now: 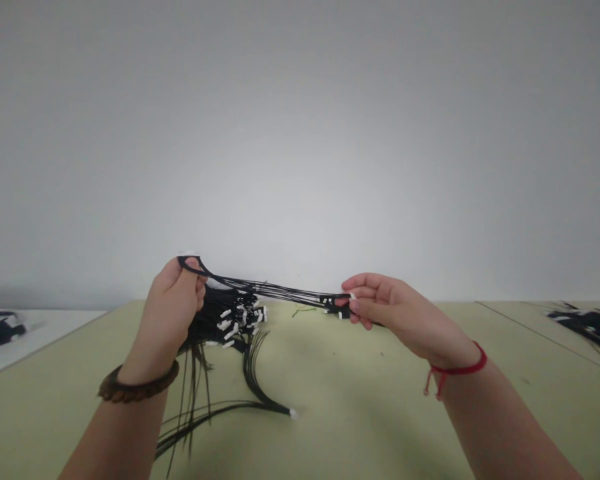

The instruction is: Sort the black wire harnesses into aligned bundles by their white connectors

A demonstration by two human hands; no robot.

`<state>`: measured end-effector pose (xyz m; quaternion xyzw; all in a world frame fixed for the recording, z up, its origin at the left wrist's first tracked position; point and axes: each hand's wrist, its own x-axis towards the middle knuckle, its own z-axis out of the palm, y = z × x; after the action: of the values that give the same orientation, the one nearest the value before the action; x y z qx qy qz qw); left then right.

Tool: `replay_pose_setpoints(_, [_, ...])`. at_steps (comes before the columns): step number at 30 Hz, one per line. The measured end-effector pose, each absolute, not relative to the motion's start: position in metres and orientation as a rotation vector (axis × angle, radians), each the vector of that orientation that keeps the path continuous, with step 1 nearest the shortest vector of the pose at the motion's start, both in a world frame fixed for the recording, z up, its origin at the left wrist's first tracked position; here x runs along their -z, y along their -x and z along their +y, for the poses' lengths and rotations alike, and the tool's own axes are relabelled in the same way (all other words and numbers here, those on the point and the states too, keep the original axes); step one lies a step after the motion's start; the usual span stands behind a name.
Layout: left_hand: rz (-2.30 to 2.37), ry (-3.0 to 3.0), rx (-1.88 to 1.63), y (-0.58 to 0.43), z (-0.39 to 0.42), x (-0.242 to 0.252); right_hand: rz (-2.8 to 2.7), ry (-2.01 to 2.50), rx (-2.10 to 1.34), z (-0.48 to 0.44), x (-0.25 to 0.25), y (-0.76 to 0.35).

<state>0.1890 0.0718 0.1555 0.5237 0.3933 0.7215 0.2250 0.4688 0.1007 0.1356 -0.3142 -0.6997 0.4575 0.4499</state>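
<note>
Left hand fingers clenched on one end of a few black wire leads, right hand pinching the other, so they hang taut above the worktop. Only these strands are out; the heap below lies tangled.

Left hand and right hand, both pinched

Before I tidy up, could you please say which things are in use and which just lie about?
In use: black wires with white plug ends, stretched between left hand and right hand.
Lying about: black wire heap, far right; dark pile, far left.
</note>
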Motion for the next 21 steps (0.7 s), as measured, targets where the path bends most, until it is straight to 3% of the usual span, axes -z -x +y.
replay_pose_setpoints(10, [0.918, -1.382, -2.0, -0.188, 0.077, -0.158, -1.825, 0.528, -0.835, 0.104, -0.133, -0.469])
replay_pose_setpoints(15, [0.974, -1.446, -1.836, -0.182, 0.078, -0.153, -2.186, 0.126, -0.773, 0.079, -0.144, -0.457])
replay_pose_setpoints(21, [1.03, -1.575, -1.482, -0.197, 0.079, -0.146, -2.71, 0.037, -0.888, 0.062, -0.149, -0.444])
